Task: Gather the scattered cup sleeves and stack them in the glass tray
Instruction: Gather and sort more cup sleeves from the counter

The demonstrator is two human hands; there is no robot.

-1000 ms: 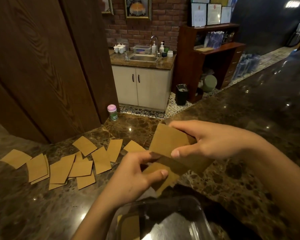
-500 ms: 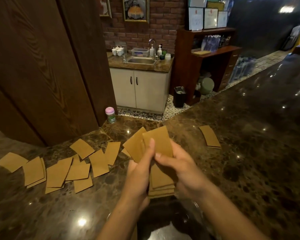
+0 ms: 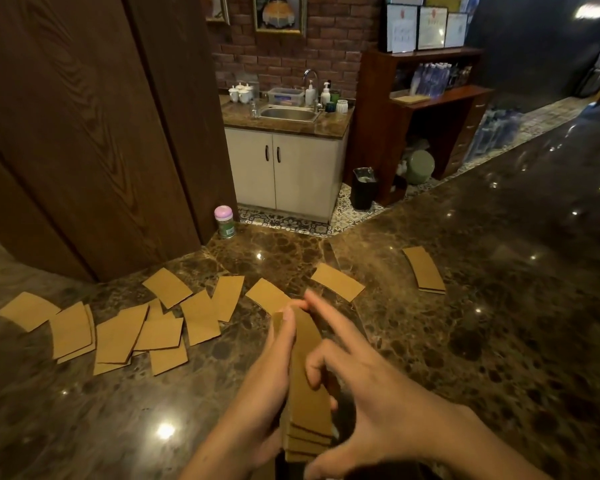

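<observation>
A small stack of brown cardboard cup sleeves stands squared up between my two hands over the near edge of the marble counter. My left hand presses its left side and my right hand cups its right side, index finger stretched out. Several more sleeves lie scattered and overlapping on the counter to the left. One sleeve lies just beyond my fingertips, another beside it, and a thin pile sits further right. The glass tray is out of view below the frame.
A small green jar with a pink lid stands at the counter's far edge by the dark wooden panel. The brown marble counter stretches away to the right. Beyond it are a sink cabinet and a shelf unit.
The fanned sleeves have been pushed together into one aligned stack between both hands. My view has tilted up, so the glass tray has dropped out of the frame.
</observation>
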